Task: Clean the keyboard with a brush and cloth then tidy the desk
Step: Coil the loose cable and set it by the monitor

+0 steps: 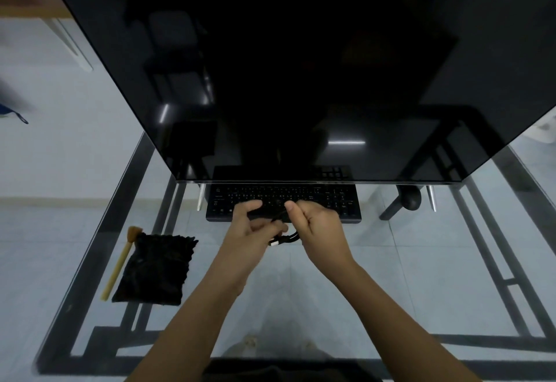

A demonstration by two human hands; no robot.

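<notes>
Our left hand (251, 232) and right hand (319, 228) clamp fingers (289, 207) on a limp, light cable (290, 238); we'd grip near its plug (273, 243), just below them.

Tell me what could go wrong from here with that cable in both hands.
1. The left hand and right hand hold the cable just above the keyboard; a hard tug might knock its keys or shift it.
2. The cable's loose plug end could swing down and strike the glass desk.
3. The brush lies near the desk's left edge beside the cloth; a stray forearm might push it off.
</notes>
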